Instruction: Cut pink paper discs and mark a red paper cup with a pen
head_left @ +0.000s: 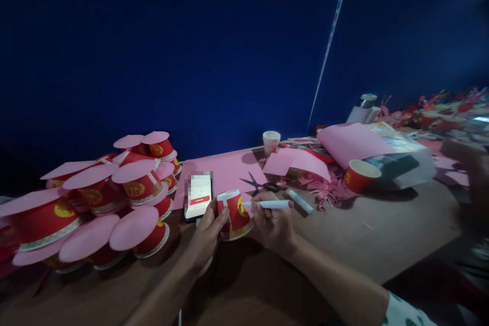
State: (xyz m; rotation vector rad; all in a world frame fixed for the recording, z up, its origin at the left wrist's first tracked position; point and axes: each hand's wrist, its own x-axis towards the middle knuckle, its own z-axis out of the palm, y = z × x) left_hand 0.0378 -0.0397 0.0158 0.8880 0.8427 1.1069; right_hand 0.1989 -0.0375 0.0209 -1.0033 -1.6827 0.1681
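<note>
- Our left hand [208,234] wraps its fingers around an upside-down red paper cup [234,214], steadying it on the table [382,234]; our right hand [273,224] pinches a white glue stick [267,205] with its tip touching the cup's side.
- Pressing the tip too hard could dent the thin wall or skid the cup out of the loose hold, smearing glue over the gold print.
- Just behind the left fingers lies a phone [198,196]; a slipped cup or a stray dab could land on its screen.
- Just beyond the right hand sit scissors [260,183] and a cap [300,200]; a sweeping wrist could knock either away.
- Far to the left of the left hand, the pile of pink-topped cups [95,198] looks loosely stacked, so a nudge of the forearm may topple it.
</note>
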